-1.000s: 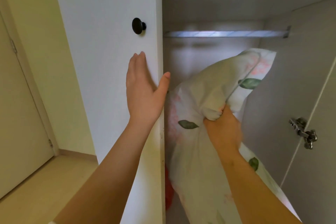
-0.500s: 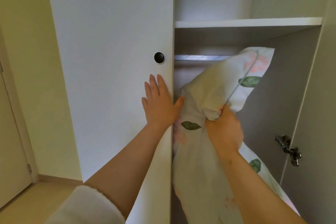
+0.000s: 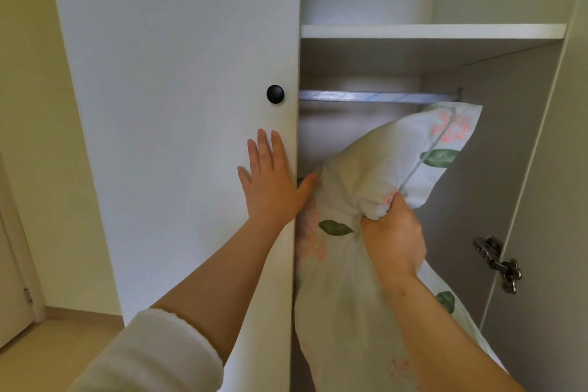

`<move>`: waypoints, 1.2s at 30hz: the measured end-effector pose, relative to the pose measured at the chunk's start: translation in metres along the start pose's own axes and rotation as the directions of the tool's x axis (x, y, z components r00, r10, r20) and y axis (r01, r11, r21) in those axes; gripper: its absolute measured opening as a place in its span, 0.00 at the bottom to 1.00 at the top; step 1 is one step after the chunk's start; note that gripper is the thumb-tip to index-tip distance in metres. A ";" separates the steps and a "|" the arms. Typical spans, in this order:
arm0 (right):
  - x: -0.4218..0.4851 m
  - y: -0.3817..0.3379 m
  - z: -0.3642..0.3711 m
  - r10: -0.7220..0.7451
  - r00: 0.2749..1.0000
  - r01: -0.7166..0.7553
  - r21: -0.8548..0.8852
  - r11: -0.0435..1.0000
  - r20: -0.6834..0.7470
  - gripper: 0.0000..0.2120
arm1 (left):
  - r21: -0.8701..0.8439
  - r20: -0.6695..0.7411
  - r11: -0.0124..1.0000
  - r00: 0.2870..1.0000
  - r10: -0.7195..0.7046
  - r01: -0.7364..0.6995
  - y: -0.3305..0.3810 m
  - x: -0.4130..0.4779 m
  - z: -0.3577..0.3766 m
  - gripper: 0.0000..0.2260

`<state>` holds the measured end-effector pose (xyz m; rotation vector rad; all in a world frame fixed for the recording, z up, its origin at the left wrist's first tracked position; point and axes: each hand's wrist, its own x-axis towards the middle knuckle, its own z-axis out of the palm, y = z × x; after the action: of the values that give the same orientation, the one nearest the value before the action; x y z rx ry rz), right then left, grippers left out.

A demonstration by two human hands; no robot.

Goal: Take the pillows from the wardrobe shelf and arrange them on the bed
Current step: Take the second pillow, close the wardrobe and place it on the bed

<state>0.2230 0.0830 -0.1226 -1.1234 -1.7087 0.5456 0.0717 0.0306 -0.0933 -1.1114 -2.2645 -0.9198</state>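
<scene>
A white pillow [image 3: 359, 175] with pink flowers and green leaves hangs in the open right half of the wardrobe, its top corner reaching up near the hanging rail. My right hand [image 3: 393, 232] is clenched on a bunch of its fabric near the top. My left hand [image 3: 270, 183] lies flat with fingers spread on the closed left wardrobe door [image 3: 178, 105], just below its black knob [image 3: 275, 94]; the thumb reaches past the door edge towards the pillow. The pillow's lower part runs out of frame. No bed is in view.
A white shelf [image 3: 432, 31] spans the wardrobe above a metal hanging rail [image 3: 375, 96]. The right door stands open at the far right, with a metal hinge [image 3: 498, 261] on it. A room door and pale floor [image 3: 54, 340] lie at the lower left.
The view has tilted up, showing the shelf and the space above it. My left hand has slid closer to the door edge below the knob. My right hand still grips the pillow.
</scene>
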 end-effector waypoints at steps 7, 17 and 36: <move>0.006 0.007 0.000 0.000 0.999 0.002 0.043 0.999 -0.038 0.05 | 0.042 0.041 0.999 0.999 0.019 -0.021 -0.009 0.004 0.012 0.40; 0.007 0.023 -0.018 -0.001 0.989 0.020 0.131 0.991 -0.148 0.05 | 0.038 0.066 0.999 0.997 0.029 -0.031 -0.010 0.007 0.017 0.43; -0.031 0.040 -0.116 -0.062 0.981 0.158 0.565 0.809 -0.185 0.19 | -0.536 0.621 0.835 0.610 0.492 -0.128 0.103 0.017 -0.037 0.52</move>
<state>0.3470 0.0587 -0.1197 -0.6000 -1.3208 0.8127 0.1494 0.0595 -0.0197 -2.4067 -2.3189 -0.9575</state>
